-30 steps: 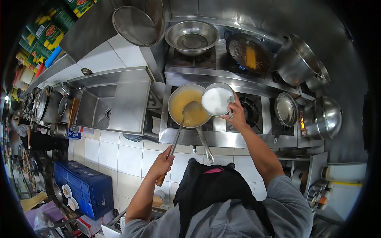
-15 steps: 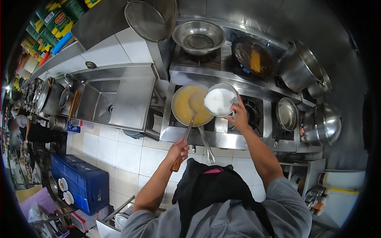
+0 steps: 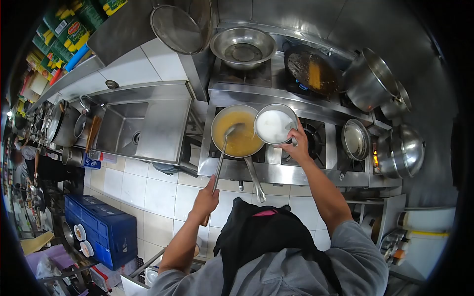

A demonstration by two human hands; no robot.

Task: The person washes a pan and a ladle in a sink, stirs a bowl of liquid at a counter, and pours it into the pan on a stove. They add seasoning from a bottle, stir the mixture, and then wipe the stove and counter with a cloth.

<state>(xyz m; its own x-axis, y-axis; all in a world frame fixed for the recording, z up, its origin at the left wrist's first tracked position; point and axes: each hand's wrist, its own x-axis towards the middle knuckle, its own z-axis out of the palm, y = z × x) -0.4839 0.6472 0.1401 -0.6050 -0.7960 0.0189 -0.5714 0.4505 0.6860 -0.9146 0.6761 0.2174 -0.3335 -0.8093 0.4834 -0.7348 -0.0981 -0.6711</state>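
My left hand [image 3: 206, 201] is closed round the handle of a ladle [image 3: 223, 151], near its wooden end. The ladle's head dips into yellow liquid in a saucepan [image 3: 253, 180], whose long metal handle points towards me. My right hand [image 3: 296, 144] grips the right rim of a round steel bowl [image 3: 257, 136] holding white liquid [image 3: 273, 126]. The bowl tilts a little to the left, its edge by the saucepan's right rim. A thin white streak seems to run down at that edge.
Behind, a dark frying pan [image 3: 301, 66] with a yellow piece in it sits over a blue flame. A wide steel bowl [image 3: 243, 34] and a tall pot [image 3: 370, 81] stand on the back row. Steel bowls [image 3: 395, 150] lean at the right; a sink [image 3: 118, 121] is left.
My left hand has moved left and slightly down. The ladle's head has shifted left in the yellow liquid and sits higher. My right hand and the bowl have hardly moved.
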